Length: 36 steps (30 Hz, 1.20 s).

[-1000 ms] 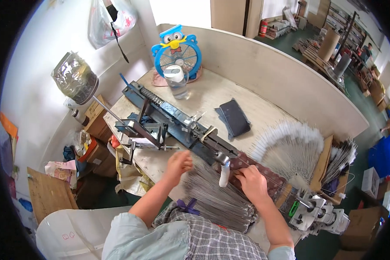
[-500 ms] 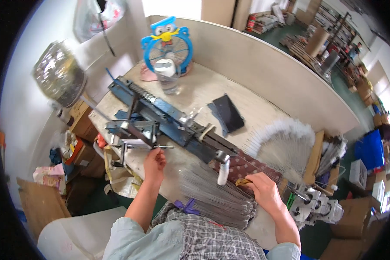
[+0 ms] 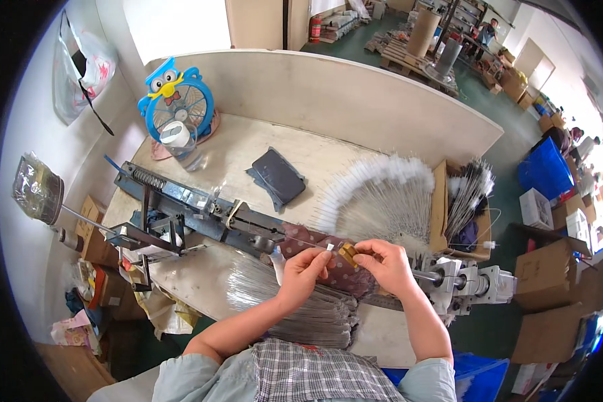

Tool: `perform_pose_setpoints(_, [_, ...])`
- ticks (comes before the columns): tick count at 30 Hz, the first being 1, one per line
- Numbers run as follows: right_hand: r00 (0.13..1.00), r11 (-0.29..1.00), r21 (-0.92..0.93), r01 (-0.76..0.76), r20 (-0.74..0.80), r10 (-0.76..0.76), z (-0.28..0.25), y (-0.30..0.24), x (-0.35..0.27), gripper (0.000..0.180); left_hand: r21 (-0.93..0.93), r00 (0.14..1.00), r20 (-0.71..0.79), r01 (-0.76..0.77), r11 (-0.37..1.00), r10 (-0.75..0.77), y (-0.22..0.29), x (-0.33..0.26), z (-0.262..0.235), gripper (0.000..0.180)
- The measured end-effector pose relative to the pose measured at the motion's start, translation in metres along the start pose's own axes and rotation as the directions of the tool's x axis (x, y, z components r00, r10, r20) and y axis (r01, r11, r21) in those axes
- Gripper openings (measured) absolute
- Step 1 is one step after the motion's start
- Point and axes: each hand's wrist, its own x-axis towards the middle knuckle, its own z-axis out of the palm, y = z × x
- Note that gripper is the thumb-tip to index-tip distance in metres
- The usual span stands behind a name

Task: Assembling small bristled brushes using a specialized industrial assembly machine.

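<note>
My left hand [image 3: 303, 273] is closed in a pinch on a small white piece [image 3: 329, 247], whose exact kind I cannot make out. Just to its right, my right hand [image 3: 387, 266] grips a small brass-coloured block [image 3: 348, 253] between thumb and fingers. The two pieces are close together but apart. Both hands are above a dotted maroon cloth [image 3: 315, 240] at the right end of a long blue metal bench fixture [image 3: 181, 195]. Below them lies a thick bundle of thin metal wires [image 3: 295, 311].
White-tipped wires [image 3: 375, 194] fan out behind my hands, beside a cardboard box [image 3: 441, 208] holding more. A dark phone [image 3: 278, 177], a lidded water jug [image 3: 184, 144] and a blue cartoon fan [image 3: 179, 100] stand farther back. A metal clamp mechanism [image 3: 465, 281] is at the right edge.
My left hand has left the metal frame at the left and come right, beside my right hand, with the white piece in it. The right hand keeps the brass-coloured block, now raised. The view has shifted.
</note>
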Motion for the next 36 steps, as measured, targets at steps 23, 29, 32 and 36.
perform_pose_setpoints(23, [0.965,0.907,-0.331,0.26,0.053,-0.257,0.048,-0.03,0.043,0.015,-0.193,0.978,-0.141,0.123,0.973,-0.151,0.022,-0.009,-0.016,0.028])
perform_pose_setpoints(29, [0.971,0.933,-0.287,0.218,-0.028,-0.236,0.058,-0.032,0.043,0.018,-0.296,0.967,-0.09,0.203,0.933,-0.238,0.029,0.0,-0.019,0.048])
perform_pose_setpoints(32, [0.902,0.822,-0.444,0.356,-0.065,-0.426,0.069,-0.039,0.035,0.024,-0.421,0.969,-0.156,0.109,0.9,-0.19,0.022,0.0,-0.018,0.048])
perform_pose_setpoints(36, [0.839,0.719,-0.601,0.35,-0.141,-0.526,0.085,-0.038,0.032,0.03,-0.541,0.967,-0.237,-0.053,0.839,-0.092,0.02,-0.001,-0.012,0.034])
